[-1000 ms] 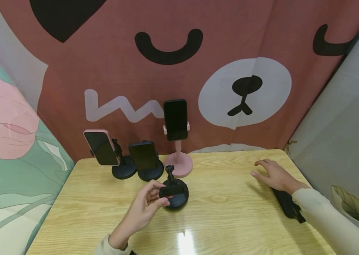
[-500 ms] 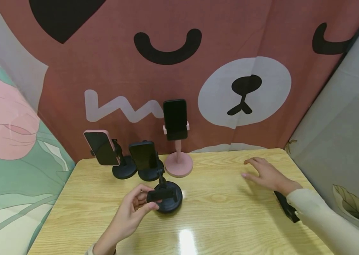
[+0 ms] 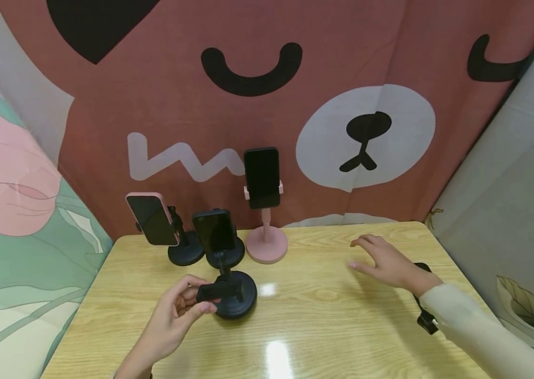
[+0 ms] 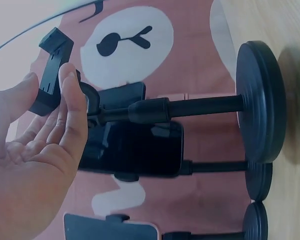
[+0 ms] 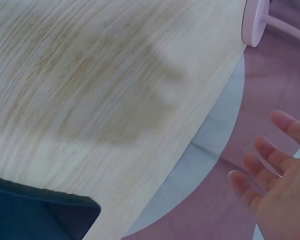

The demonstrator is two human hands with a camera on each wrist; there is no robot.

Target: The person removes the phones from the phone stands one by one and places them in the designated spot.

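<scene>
My left hand (image 3: 167, 321) pinches the clamp (image 4: 52, 75) at the top of a black phone stand (image 3: 243, 302) between thumb and fingers. No phone sits in that clamp. The stand is upright with its round base (image 4: 257, 102) low at the tabletop; whether it touches is hard to tell. Behind it are a second black stand with a dark phone (image 3: 214, 231), a black stand bearing a pink-edged phone (image 3: 153, 220), and a pink stand (image 3: 267, 245) with a black phone (image 3: 262, 178). My right hand (image 3: 382, 263) hovers over the table's right side, fingers spread, holding nothing.
A black object (image 3: 426, 320) lies on the wooden table (image 3: 328, 326) at the right, partly hidden under my right forearm. A dark flat thing (image 5: 35, 212) fills a corner of the right wrist view. Printed cloths hang at the back and sides.
My left hand has moved left along the table with the black phone stand, bringing it in front of the second black stand. My right hand has also drifted left, holding nothing.
</scene>
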